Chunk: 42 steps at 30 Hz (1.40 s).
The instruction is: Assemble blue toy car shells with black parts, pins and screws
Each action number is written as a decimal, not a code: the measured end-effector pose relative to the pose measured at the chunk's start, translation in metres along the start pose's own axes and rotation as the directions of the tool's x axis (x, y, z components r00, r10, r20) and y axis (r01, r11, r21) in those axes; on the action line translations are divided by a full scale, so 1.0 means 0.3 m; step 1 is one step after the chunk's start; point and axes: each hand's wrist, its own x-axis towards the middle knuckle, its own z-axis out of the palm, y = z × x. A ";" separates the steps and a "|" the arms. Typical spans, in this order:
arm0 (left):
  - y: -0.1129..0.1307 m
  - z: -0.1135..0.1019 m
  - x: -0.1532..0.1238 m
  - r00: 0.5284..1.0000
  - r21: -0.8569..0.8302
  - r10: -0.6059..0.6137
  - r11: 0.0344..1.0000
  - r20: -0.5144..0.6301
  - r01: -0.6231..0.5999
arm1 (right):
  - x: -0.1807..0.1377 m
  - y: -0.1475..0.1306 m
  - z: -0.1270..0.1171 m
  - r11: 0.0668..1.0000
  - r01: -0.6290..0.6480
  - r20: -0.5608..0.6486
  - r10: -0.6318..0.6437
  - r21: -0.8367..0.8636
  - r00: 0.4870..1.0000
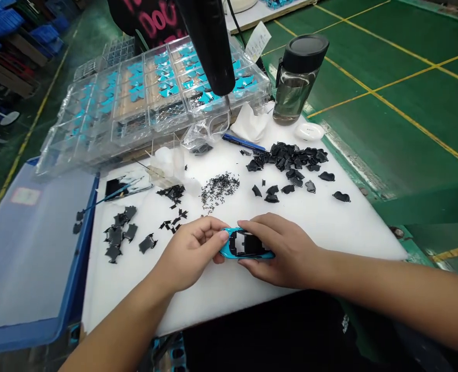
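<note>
Holding a small blue model car body (246, 244) over a white foam pad (229, 294), the person grips it with both hands. The left hand (188, 253) closes its fingers on the nearer end, while the right hand (279, 249) curls over and under the far end. It looks light, stiff and glossy, probably slippery, and perhaps fragile around the thin pillars beside the dark window opening, so the solid ends seem the safer hold. Loose black trim pieces (291, 163) lie beyond, toward a clear plastic tray (155, 88) of blue parts.
</note>
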 end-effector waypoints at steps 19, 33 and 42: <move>-0.009 0.003 0.016 0.987 -0.484 -0.134 0.861 0.086 0.159 | 0.022 -0.013 -0.031 0.957 -0.141 -0.036 0.155 0.254 0.987; -0.004 0.003 0.006 0.995 -0.409 -0.069 0.908 0.065 0.090 | 0.037 -0.003 -0.056 0.902 -0.214 0.041 0.214 0.376 0.976; -0.013 -0.019 -0.010 0.995 -0.383 0.057 0.923 0.083 -0.021 | 0.043 0.020 -0.056 0.855 -0.075 0.016 0.078 0.513 0.997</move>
